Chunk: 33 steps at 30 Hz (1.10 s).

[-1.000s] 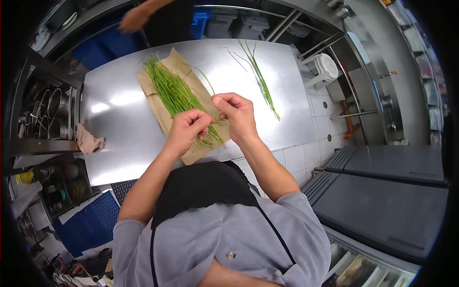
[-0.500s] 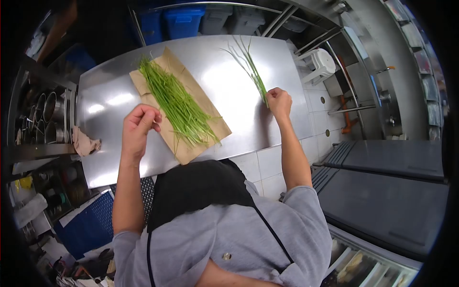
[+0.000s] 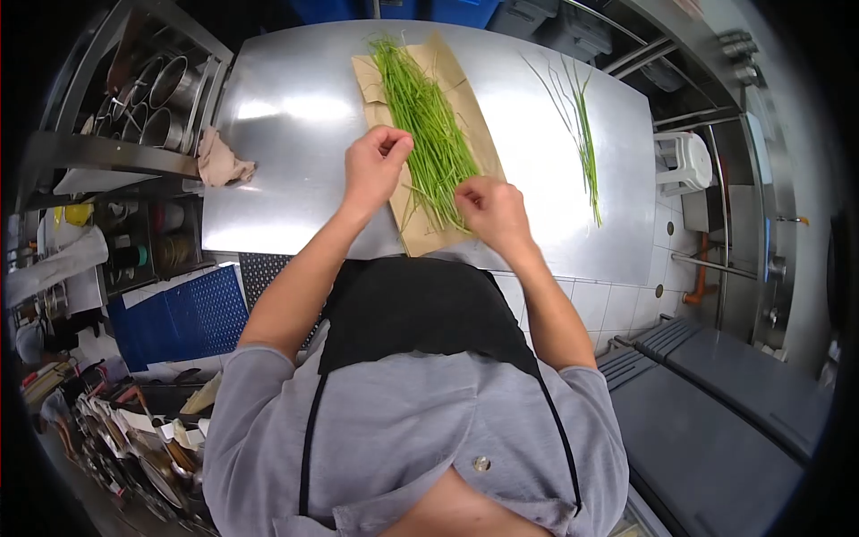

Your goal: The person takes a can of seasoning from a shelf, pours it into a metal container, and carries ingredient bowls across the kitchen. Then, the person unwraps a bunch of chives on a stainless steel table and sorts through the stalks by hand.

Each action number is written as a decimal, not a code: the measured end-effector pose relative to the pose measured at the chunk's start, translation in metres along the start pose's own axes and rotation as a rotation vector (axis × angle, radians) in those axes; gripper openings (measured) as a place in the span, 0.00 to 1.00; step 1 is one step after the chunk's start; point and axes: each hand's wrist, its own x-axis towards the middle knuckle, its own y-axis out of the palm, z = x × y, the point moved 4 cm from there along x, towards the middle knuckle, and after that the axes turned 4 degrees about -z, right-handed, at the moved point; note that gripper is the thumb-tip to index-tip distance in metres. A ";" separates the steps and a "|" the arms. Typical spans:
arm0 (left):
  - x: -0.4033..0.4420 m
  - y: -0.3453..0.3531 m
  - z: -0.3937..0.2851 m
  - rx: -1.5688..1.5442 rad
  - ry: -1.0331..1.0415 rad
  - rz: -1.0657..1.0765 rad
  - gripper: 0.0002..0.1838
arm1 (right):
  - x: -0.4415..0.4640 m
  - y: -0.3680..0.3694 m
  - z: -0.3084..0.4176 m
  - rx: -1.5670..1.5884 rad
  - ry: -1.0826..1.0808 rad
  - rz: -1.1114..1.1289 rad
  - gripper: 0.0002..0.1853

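Note:
A pile of long green chives (image 3: 420, 112) lies on a sheet of brown paper (image 3: 479, 121), pale ends toward me. My left hand (image 3: 374, 172) hovers over the pile's left edge, thumb and fingertips pinched together; whatever is between them is too small to make out. At the lower right of the pile, my right hand (image 3: 497, 215) has its fingers curled against the pale stalk ends. A small separate bunch of chives (image 3: 582, 134) rests on the steel table (image 3: 304, 161) to the right, untouched by either hand.
A crumpled beige cloth (image 3: 222, 161) is at the table's left edge, beside a rack of metal pots (image 3: 165, 127). Blue bins (image 3: 461, 11) stand behind the table. To the right are a white stool (image 3: 684, 163) and grey cabinet lids (image 3: 716, 394).
My right hand has let go of the small bunch, leaving it on the table, and moved left to the pile. My left hand has shifted slightly over the pile. The view has tilted and turned.

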 end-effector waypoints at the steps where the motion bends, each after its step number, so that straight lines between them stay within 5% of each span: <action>1: -0.004 0.001 0.006 0.017 -0.024 -0.049 0.09 | 0.001 0.009 0.006 -0.052 -0.018 0.045 0.04; 6: -0.016 -0.007 0.010 0.274 0.001 0.017 0.08 | 0.000 0.035 0.009 -0.377 -0.065 0.115 0.08; 9: -0.018 -0.011 0.011 0.323 0.030 0.060 0.09 | 0.005 0.027 0.004 -0.282 0.067 0.086 0.10; 16: -0.023 -0.007 0.004 0.581 0.254 0.088 0.08 | -0.001 -0.008 -0.008 0.431 0.415 0.087 0.06; 19: -0.041 0.016 -0.018 -0.158 -0.289 0.391 0.07 | -0.006 -0.013 0.002 0.613 0.492 0.099 0.04; 22: -0.050 0.022 -0.032 -0.425 -0.544 0.425 0.07 | -0.009 -0.006 0.001 0.688 0.505 0.088 0.03; 29: -0.051 0.019 -0.006 -0.664 -0.716 0.271 0.05 | -0.009 -0.008 -0.011 0.852 0.484 -0.243 0.05; 33: -0.057 0.020 -0.010 -0.739 -0.706 0.304 0.05 | 0.004 -0.020 -0.008 -0.406 0.217 0.002 0.08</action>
